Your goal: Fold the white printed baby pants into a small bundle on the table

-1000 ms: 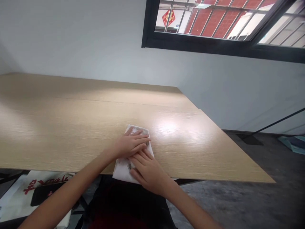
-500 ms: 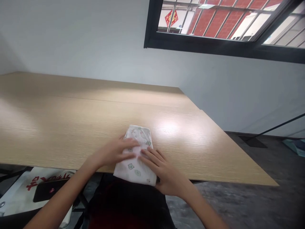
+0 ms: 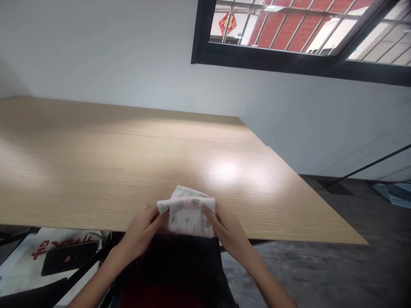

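Note:
A folded white cloth (image 3: 189, 216) with small animal prints lies at the table's front edge, its near part doubled up over the far part. Whether it is a garment, I cannot tell. My left hand (image 3: 146, 226) is closed on its left edge, thumb towards the cloth. At the opposite side my right hand (image 3: 227, 224) pinches the right edge, with the thumb on top and the other fingers behind, partly hidden. A flap of the cloth pokes out beyond the fold, resting on the wooden table (image 3: 112, 171).
Below the table's left front, a white bag (image 3: 27, 265) with red lettering lies under a black phone (image 3: 69, 258). A pale wall (image 3: 112, 51) and a barred window (image 3: 282, 25) stand behind. A black pole (image 3: 372, 166) slants at the right.
Both hands have gone from lying spread on the flat cloth to gripping its left and right edges. The near part of the cloth is now folded up, making it shorter.

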Motion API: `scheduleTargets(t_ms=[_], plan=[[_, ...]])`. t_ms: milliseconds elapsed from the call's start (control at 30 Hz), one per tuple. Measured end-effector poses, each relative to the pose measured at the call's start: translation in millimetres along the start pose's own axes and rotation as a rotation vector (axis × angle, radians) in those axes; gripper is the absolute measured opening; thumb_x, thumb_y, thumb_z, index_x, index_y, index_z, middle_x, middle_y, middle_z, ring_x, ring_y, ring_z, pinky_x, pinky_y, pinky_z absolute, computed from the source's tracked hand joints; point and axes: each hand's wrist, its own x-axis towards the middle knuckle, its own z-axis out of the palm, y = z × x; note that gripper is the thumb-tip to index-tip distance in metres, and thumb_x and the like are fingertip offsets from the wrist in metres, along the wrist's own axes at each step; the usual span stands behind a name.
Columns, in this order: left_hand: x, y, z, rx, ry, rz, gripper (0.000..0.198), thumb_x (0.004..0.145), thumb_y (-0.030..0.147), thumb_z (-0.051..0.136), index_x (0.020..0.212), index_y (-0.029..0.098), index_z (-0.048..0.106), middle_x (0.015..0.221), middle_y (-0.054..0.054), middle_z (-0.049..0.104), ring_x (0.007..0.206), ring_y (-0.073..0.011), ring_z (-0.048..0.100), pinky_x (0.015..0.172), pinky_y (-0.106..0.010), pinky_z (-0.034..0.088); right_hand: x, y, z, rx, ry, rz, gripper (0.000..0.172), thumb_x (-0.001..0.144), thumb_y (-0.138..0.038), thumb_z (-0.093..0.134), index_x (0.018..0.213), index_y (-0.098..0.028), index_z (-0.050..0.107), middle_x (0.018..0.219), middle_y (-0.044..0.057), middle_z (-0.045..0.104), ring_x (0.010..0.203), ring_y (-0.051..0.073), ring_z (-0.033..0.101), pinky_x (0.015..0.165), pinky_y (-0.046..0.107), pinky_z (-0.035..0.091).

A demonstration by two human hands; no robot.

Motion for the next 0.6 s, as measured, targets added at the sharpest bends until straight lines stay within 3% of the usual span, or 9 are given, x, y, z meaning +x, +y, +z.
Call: scheduleTargets(t_ms=[133,233,300,367,467,533,600], plan=[[18,9,18.9,0.166,0.188,-0.175,0.032,0.093,0.042,0.032,0.101,0.021,0.055,0.081,-0.002,0.063,0.076,-0.0246,0.057,0.062,-0.030,0.036,20,1,8,-0.008,0.164,0.059,0.041,0.089,-0.048,0.025,0.084,-0.017,0.051,0.075,0.003,0.059,0.069,0.016,0.056,0.060,0.025,0.040],[31,16,23.4,0.233,0.231,-0.230,0.027,0.093,0.040,0.035,0.098,0.022,0.055,0.081,-0.002,0.064,0.074,-0.0257,0.059,0.058,-0.030,0.036,26,7,12,-0.053,0.251,0.110,0.040,0.089,-0.047,0.024,0.078,-0.017,0.049,0.069,0.003,0.057,0.063,0.016,0.054,0.057,0.026,0.040],[35,19,23.6,0.269,0.239,-0.249,0.025,0.092,0.039,0.039,0.101,0.023,0.055,0.084,-0.003,0.064,0.074,-0.0265,0.059,0.058,-0.031,0.038,25,11,14,-0.094,0.315,0.132,0.035,0.088,-0.043,0.030,0.088,-0.015,0.051,0.071,0.004,0.058,0.063,0.016,0.055,0.055,0.028,0.043],[38,21,24.7,0.302,0.264,-0.274,0.030,0.091,0.038,0.041,0.114,0.021,0.050,0.089,-0.006,0.064,0.076,-0.0280,0.060,0.060,-0.033,0.041,20,14,19,-0.195,0.463,0.042,0.034,0.087,-0.035,0.035,0.106,-0.011,0.049,0.087,0.010,0.060,0.076,0.019,0.058,0.062,0.031,0.048],[41,26,31.3,0.468,0.398,-0.069,0.041,0.092,0.029,0.040,0.130,0.014,0.039,0.114,-0.015,0.055,0.100,-0.0303,0.053,0.080,-0.040,0.042,13,12,29,-0.403,0.691,-0.298,0.036,0.086,-0.019,0.035,0.119,-0.016,0.049,0.112,0.012,0.056,0.106,0.021,0.052,0.086,0.039,0.045],[44,29,37.3,0.618,0.408,0.201,0.040,0.093,0.024,0.036,0.132,0.015,0.038,0.133,-0.014,0.040,0.121,-0.0308,0.035,0.098,-0.047,0.029,11,9,36,-0.492,0.643,-0.475,0.040,0.086,-0.013,0.033,0.121,-0.021,0.051,0.117,0.008,0.055,0.115,0.020,0.047,0.100,0.043,0.035],[46,28,41.1,0.696,0.260,0.356,0.039,0.094,0.024,0.032,0.132,0.018,0.040,0.139,-0.008,0.034,0.127,-0.0307,0.025,0.103,-0.052,0.018,13,8,40,-0.528,0.490,-0.510,0.042,0.088,-0.017,0.034,0.128,-0.020,0.045,0.125,0.008,0.052,0.121,0.021,0.042,0.106,0.046,0.028]])
